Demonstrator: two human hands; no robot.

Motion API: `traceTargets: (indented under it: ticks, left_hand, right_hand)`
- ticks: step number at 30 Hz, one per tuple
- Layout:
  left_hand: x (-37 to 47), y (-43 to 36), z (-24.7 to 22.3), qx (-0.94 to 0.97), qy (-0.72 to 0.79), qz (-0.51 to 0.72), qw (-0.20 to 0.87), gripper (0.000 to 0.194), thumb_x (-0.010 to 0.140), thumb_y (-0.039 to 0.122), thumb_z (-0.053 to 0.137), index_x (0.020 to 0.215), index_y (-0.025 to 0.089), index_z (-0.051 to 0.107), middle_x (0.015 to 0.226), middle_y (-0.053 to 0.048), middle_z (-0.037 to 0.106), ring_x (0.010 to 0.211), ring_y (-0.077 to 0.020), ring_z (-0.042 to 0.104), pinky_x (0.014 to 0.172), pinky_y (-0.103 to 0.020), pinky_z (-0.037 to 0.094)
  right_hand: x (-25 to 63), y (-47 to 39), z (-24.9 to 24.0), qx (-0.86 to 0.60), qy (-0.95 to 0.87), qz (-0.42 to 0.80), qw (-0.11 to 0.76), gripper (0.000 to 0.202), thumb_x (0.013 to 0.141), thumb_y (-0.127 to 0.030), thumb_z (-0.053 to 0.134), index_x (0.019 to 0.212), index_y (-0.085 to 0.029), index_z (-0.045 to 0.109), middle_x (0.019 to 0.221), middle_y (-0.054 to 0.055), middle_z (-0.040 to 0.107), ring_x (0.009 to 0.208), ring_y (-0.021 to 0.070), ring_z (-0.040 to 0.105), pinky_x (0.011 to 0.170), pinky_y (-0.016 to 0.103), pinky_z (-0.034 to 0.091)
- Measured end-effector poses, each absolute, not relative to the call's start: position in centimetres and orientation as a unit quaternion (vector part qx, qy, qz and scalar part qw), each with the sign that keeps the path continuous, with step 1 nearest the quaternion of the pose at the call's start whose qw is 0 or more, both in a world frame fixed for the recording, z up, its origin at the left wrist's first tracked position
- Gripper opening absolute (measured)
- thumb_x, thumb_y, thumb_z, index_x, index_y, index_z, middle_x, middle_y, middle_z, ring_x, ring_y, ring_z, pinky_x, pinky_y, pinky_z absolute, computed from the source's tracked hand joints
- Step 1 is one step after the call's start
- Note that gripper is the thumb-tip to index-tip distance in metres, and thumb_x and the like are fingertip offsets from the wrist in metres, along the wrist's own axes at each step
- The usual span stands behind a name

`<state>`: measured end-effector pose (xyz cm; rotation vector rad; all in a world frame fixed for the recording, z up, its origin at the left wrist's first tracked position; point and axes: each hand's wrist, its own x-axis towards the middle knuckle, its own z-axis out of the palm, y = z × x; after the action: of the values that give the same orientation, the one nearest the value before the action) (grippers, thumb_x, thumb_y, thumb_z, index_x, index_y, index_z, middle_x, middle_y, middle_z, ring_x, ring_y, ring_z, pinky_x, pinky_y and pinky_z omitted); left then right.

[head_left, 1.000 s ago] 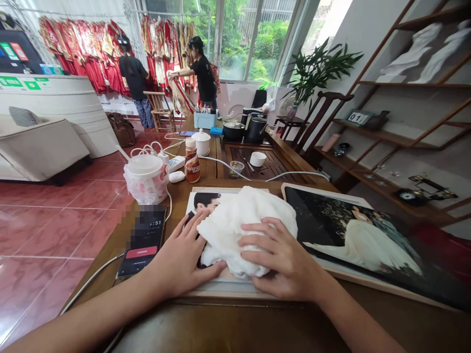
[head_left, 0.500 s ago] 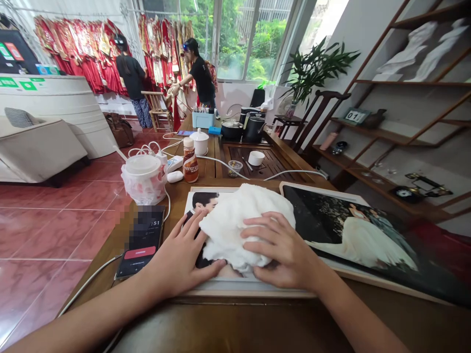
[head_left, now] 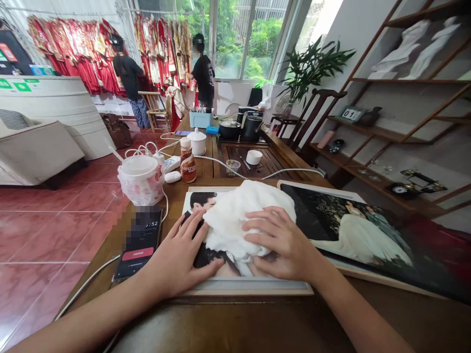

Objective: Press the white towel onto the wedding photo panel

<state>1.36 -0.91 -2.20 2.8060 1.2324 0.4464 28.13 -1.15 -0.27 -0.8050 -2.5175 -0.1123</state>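
A bunched white cloth (head_left: 239,215) lies over a framed photo (head_left: 235,269) of a dark-haired figure, covering most of its middle. My left hand (head_left: 187,255) rests spread on the photo's left part, fingertips touching the cloth's left edge. On the cloth's right side, my right hand (head_left: 281,242) holds it with curved fingers, thumb low near the photo. To the right is a second framed photo (head_left: 360,230) showing a white gown against a dark background. Both frames lie on the brown wooden table (head_left: 206,323).
A phone (head_left: 138,245) with a cable lies left. Behind are a bagged tub (head_left: 142,179), a brown bottle (head_left: 188,162), a lidded white cup (head_left: 197,142) and a small white bowl (head_left: 253,157). Two people stand near hanging red garments (head_left: 77,54).
The cloth's lower edge and my right hand have moved slightly up, uncovering more of the photo's lower part. One person in the background has turned toward the garments.
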Motion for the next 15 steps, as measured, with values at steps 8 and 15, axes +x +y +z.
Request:
traceTargets:
  ticks: [8,15]
  left_hand:
    - [1.1,-0.8,-2.5,0.913,0.389,0.121,0.015,0.073,0.093,0.056,0.051,0.149,0.012,0.035,0.160,-0.014,0.020,0.147,-0.0334,0.012,0.118,-0.052,0.019]
    - [1.3,-0.9,-2.1,0.905,0.406,0.124,0.028,0.073,0.093,0.057,0.050,0.149,0.012,0.035,0.159,-0.015,0.021,0.146,-0.0343,0.015,0.118,-0.052,0.019]
  right_hand:
    - [26.8,-1.9,-0.5,-0.259,-0.933,-0.008,0.249,0.021,0.078,-0.023,0.062,0.098,-0.023,0.058,0.108,0.003,0.068,0.120,0.0274,0.054,0.100,0.048,0.028]
    - [27.8,-1.1,-0.4,-0.303,-0.920,-0.045,0.245,0.020,0.079,-0.024,0.063,0.098,-0.022,0.058,0.109,0.005,0.068,0.119,0.0287,0.054,0.099,0.048,0.028]
